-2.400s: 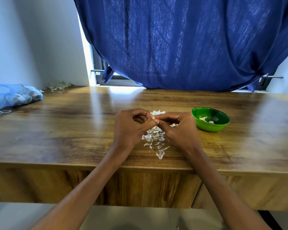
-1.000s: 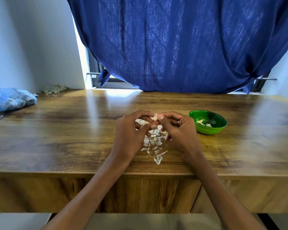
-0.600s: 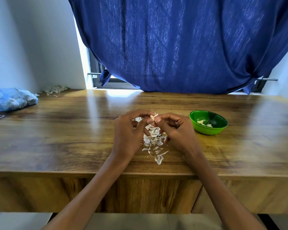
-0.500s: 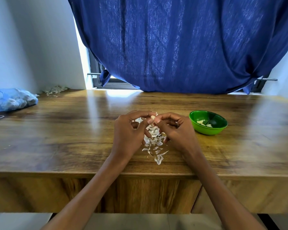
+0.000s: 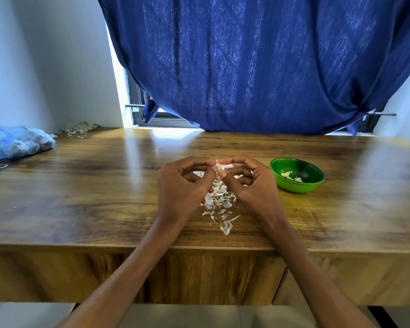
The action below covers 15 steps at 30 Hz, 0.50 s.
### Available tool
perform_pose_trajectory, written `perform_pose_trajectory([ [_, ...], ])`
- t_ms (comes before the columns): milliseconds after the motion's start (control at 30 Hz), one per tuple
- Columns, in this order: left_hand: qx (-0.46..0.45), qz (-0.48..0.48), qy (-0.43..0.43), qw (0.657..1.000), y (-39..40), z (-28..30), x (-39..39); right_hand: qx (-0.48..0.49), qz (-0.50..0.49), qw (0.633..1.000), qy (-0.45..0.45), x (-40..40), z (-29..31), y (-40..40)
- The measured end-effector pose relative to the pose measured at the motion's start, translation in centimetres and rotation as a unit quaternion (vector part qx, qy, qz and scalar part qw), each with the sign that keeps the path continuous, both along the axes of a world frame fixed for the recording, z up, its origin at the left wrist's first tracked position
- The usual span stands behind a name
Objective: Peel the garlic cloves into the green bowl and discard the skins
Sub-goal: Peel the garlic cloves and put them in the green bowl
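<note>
We pinch the garlic clove (image 5: 219,167) between left hand (image 5: 182,185) and right hand (image 5: 251,185) | light, slippery, papery skin probably loosest at tip | green bowl (image 5: 314,183) at 3 o'clock

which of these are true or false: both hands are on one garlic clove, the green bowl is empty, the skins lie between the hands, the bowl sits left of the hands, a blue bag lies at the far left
1. Both the left hand and the right hand pinch the garlic clove. True.
2. The green bowl is empty. False: a few pale pieces lie in it.
3. The skins lie on the table between the hands. True.
4. The bowl sits left of the hands. False: it is to their right.
5. A blue bag lies at the far left. True.
</note>
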<state>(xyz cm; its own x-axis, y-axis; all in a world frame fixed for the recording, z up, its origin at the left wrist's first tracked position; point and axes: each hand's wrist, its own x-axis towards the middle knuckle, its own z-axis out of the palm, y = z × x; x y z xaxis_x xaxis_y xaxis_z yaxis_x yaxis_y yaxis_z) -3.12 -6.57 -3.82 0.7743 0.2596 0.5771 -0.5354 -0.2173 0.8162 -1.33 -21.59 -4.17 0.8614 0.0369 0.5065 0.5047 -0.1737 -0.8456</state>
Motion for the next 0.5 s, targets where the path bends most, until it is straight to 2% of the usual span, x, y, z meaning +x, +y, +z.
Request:
perform_pose_trajectory([
  [333,0.012,-0.006,0.001,1.000,-0.07,0.18,-0.16,-0.001,0.008,0.999,-0.037,-0.07,-0.03,0.10],
  [500,0.040,0.011,-0.007,0.999,-0.05,0.20,-0.27,0.012,0.016,0.999,-0.025,0.13,-0.31,0.05],
])
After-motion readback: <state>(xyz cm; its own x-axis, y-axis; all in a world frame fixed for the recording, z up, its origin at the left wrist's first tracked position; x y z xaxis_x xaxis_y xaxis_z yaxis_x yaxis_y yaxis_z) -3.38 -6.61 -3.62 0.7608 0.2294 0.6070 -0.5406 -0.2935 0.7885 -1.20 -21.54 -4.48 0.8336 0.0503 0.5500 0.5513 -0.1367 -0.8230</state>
